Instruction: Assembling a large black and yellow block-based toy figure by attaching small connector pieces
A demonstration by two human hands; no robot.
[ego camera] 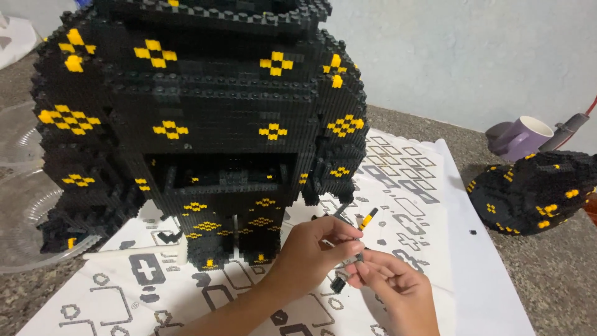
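Nearest the camera, two bare hands are being held together over the white paper instruction sheet printed with grey block outlines [460,249]. The right hand [398,289] is being closed around the lower end of a slim black strip of small plastic bricks [348,252]; the left hand [317,246] is being pinched onto its upper part. The strip's long axis is running from about seven o'clock to one o'clock, apparently ending in a yellow-tipped piece [368,218], though blur is making that join uncertain. At eleven o'clock from the hands, just beyond the strip's upper end, the large black brick-built model with yellow diamond patterns [205,124] is standing, nearer the left hand.
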